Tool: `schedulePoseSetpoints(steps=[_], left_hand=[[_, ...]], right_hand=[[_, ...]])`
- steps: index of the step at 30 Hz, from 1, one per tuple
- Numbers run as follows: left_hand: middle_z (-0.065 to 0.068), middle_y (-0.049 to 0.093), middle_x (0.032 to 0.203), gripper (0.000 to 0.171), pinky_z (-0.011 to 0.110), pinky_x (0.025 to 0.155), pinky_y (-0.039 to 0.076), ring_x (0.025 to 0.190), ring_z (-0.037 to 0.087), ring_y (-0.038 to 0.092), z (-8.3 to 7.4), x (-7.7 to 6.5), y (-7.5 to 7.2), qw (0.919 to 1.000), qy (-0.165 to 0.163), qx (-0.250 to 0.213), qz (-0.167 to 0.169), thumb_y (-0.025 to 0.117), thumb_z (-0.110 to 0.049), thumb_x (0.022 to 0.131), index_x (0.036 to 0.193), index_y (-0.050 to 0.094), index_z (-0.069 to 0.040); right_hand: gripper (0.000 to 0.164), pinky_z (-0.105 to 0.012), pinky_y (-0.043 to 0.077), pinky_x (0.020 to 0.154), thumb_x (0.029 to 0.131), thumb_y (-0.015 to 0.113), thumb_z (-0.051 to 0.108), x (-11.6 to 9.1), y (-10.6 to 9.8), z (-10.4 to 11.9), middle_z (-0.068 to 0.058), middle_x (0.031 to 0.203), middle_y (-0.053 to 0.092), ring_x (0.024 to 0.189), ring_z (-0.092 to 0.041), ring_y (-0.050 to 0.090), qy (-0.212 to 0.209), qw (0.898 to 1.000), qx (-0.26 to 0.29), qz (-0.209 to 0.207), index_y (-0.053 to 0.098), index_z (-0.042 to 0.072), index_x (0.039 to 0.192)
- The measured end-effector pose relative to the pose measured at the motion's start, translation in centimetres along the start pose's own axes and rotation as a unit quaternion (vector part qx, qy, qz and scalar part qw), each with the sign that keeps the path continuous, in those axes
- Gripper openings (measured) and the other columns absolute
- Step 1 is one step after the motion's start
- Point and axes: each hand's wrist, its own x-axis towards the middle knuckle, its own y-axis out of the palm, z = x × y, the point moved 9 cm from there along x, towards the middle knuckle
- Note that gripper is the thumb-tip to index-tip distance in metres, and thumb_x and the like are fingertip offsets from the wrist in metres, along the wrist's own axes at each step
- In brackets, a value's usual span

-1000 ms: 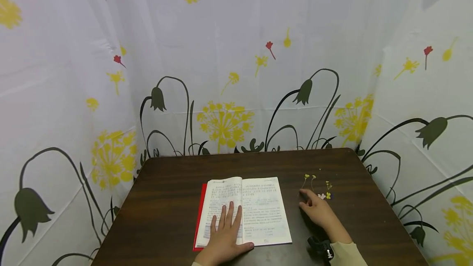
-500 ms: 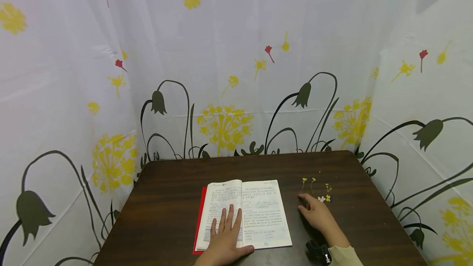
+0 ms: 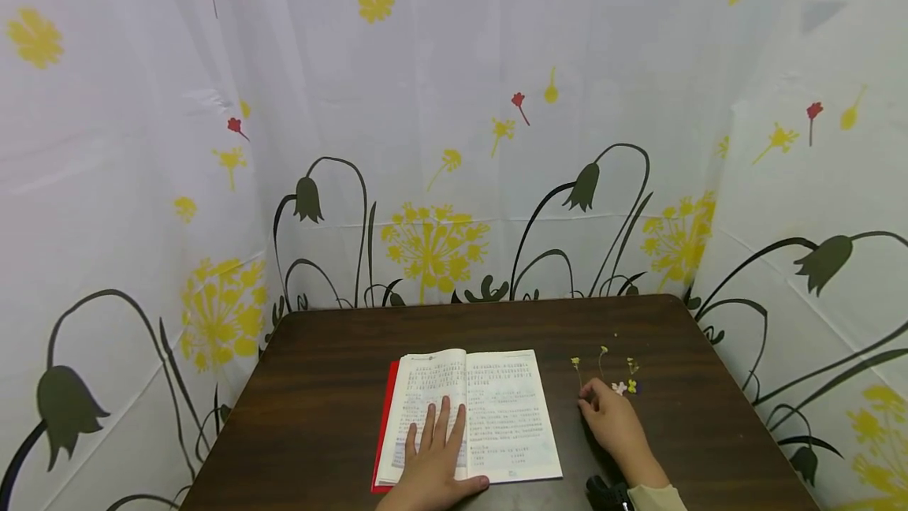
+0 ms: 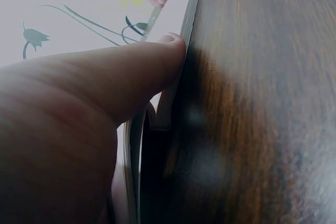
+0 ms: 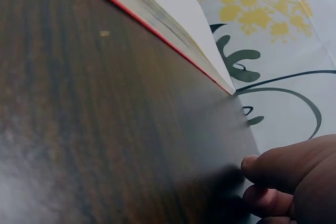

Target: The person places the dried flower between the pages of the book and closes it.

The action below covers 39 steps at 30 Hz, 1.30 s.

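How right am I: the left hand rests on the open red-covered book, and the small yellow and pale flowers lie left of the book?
Not left: the small yellow and pale flowers lie right of the open red-covered book, as the head view shows.

Head view forward, wrist views close, book [image 3: 507, 416] shared
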Motion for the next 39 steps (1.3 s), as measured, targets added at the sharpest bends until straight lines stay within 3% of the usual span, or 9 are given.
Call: schedulePoseSetpoints(steps=[7,12,25,33,39], left_hand=[[0.019,0.001,0.185,0.127,0.083,0.125,0.002,0.17,0.049,0.001,0.2,0.1,0.3,1.0,-0.001,-0.006,0.006,0.076,-0.078,0.082,0.175,0.019,-0.013],[0.018,0.0,0.185,0.128,0.083,0.125,0.001,0.17,0.048,0.0,0.3,0.2,0.3,1.0,-0.001,-0.003,0.007,0.074,-0.081,0.082,0.176,0.018,-0.014],[0.018,0.0,0.185,0.128,0.083,0.125,0.001,0.17,0.048,0.0,0.3,0.1,0.3,0.9999,-0.003,-0.009,0.004,0.075,-0.08,0.081,0.176,0.019,-0.014],[0.019,0.001,0.185,0.127,0.083,0.124,0.002,0.17,0.049,0.001,0.2,0.1,0.2,0.9999,0.002,-0.012,0.002,0.075,-0.079,0.082,0.175,0.019,-0.013],[0.02,0.001,0.185,0.128,0.083,0.124,0.002,0.17,0.049,0.001,0.2,0.1,0.1,0.9999,0.002,-0.013,0.001,0.075,-0.079,0.082,0.175,0.02,-0.013]], right_hand=[[0.027,-0.032,0.041,0.06,0.094,0.082,0.009,-0.2,-0.3,0.2,0.002,0.072,0.057,0.062,-0.012,0.05,-0.027,0.998,-0.038,-0.047,0.055,0.01,0.095],[0.019,-0.04,0.047,0.063,0.096,0.079,0.011,-0.1,-0.5,0.7,-0.006,0.078,0.066,0.067,-0.018,0.056,-0.007,0.998,-0.055,-0.038,0.061,0.004,0.096],[0.016,-0.042,0.049,0.063,0.097,0.074,0.011,0.0,-0.3,0.8,-0.003,0.075,0.066,0.066,-0.019,0.058,0.015,0.998,-0.065,-0.014,0.064,0.009,0.085],[0.015,-0.044,0.05,0.062,0.098,0.071,0.009,0.0,-0.3,1.2,-0.005,0.074,0.065,0.065,-0.02,0.059,0.002,0.997,-0.076,-0.016,0.062,0.008,0.086],[0.012,-0.046,0.05,0.059,0.095,0.067,0.006,-0.1,-0.2,1.4,-0.004,0.07,0.062,0.061,-0.02,0.058,-0.031,0.996,-0.078,-0.038,0.06,0.007,0.085]])
